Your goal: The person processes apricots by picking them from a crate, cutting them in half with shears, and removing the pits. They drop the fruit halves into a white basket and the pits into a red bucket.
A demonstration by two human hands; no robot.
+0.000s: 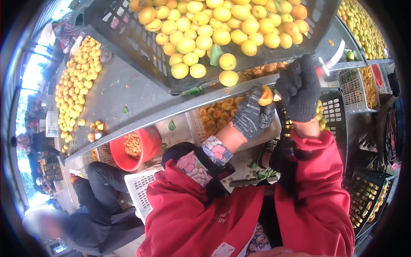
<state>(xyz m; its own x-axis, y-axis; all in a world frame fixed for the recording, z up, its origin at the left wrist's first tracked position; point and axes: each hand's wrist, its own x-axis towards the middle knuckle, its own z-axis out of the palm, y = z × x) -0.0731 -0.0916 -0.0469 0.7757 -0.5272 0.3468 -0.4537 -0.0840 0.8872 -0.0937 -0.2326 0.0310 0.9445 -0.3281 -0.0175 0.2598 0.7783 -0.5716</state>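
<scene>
Head view: near the worktop (107, 116), the left hand (251, 112) is curling around a fruit (266, 97), likely light and soft, best held by its sides, while the right hand (300, 87) is making a fist, contents unclear.

1. Red bucket (150, 144) stood below the grey table (110, 96), cut fruit (132, 145) inside.
2. Person in dark clothing (100, 229) was at lower left, one leg bent.
3. White basket (142, 192) stood near that person.
4. Dark slotted crate (371, 177) stood far right.
5. Green leaf (125, 110) lay on table.
</scene>
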